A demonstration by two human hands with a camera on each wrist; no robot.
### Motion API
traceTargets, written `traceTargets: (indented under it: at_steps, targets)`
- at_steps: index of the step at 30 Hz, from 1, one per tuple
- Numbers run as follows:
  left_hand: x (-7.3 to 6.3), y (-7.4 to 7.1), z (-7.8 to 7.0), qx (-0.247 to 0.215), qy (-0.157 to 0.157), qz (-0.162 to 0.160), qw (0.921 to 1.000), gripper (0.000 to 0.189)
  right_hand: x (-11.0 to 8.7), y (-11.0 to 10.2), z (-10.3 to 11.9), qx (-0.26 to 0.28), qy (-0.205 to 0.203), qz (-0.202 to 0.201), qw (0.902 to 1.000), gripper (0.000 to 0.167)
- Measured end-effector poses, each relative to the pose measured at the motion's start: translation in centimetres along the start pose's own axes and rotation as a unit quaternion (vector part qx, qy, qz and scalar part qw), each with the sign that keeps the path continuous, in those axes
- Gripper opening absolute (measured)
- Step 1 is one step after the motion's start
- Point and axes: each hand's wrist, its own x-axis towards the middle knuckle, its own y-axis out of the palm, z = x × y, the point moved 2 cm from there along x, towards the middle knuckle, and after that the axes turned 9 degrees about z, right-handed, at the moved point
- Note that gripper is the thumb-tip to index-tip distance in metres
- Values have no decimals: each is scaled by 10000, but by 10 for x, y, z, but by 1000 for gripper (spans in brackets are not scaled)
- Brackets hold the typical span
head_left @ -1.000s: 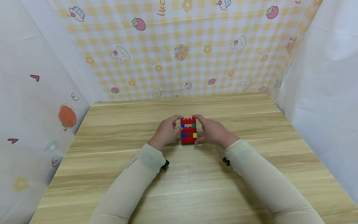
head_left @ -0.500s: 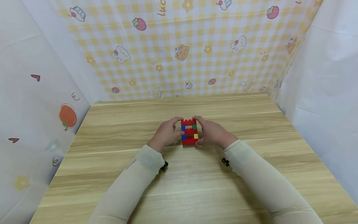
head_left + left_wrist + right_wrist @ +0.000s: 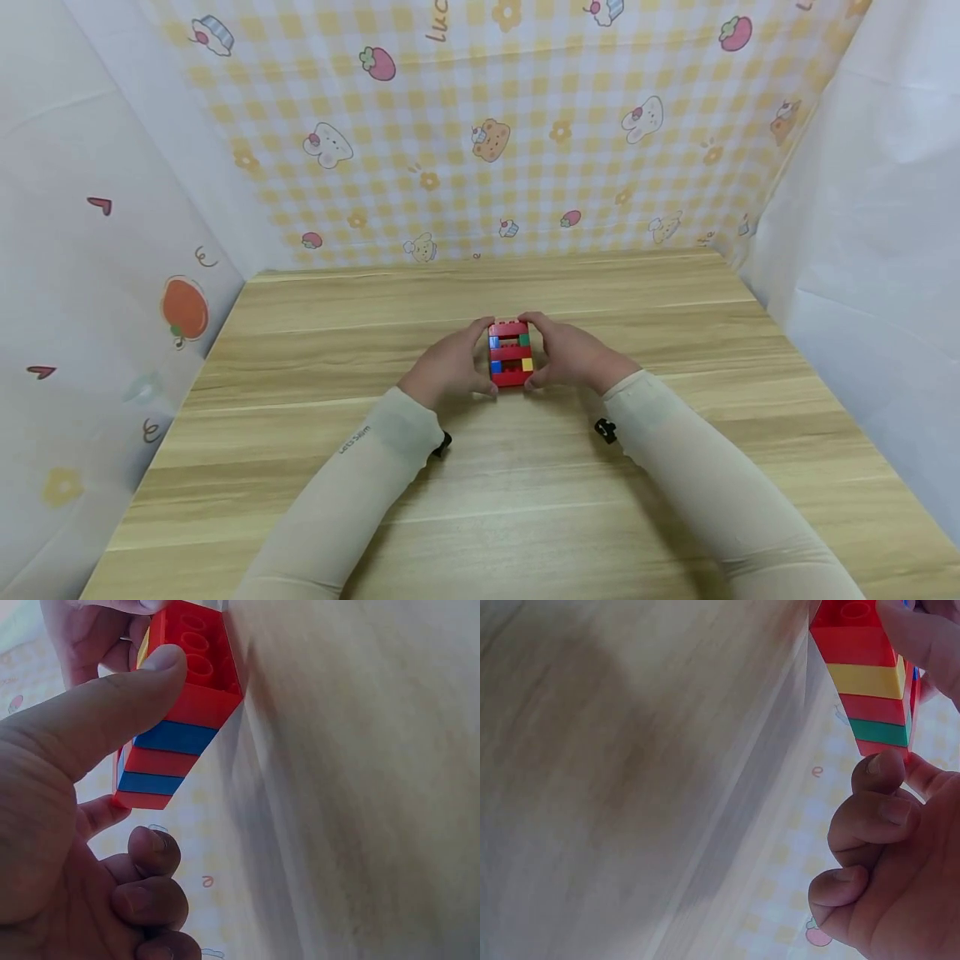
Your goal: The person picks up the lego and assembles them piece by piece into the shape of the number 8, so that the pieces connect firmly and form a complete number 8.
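A small ladder-shaped toy-brick structure [image 3: 511, 354] lies at the middle of the table. It has three long red bricks, with two blue bricks between them on the left and a green and a yellow one on the right. My left hand [image 3: 450, 367] grips its left side, thumb at the near red brick and index finger at the far one. On the right side, my right hand [image 3: 573, 354] pinches it the same way. In the left wrist view, the near red brick [image 3: 201, 705] shows its hollow underside. The other fingers of both hands are curled beside the structure.
The wood-grain table [image 3: 480, 500] extends around both arms. A yellow checked cloth [image 3: 450, 125] hangs behind it, and white cloths stand at the left [image 3: 60, 292] and right [image 3: 885, 250]. Black wrist devices [image 3: 605, 431] sit under the sleeves.
My left thumb has moved from the structure's left side down to its near red brick. My right hand keeps its grip, and the structure stays in nearly the same spot.
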Motion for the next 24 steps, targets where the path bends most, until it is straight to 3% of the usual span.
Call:
traceTargets:
  at_steps: [7,14,24]
  targets:
    - [1,2,4,-286,-51,107,9995,115,-1,0,-3,333,60,225,9992,108]
    - [1,3,7,-671,-263,536,9960,112,-3,1,-8,505,69,622,9968,105]
    - [0,1,5,-794,-357,857,9925,108,-1,3,-16,699,74,881,9936,104]
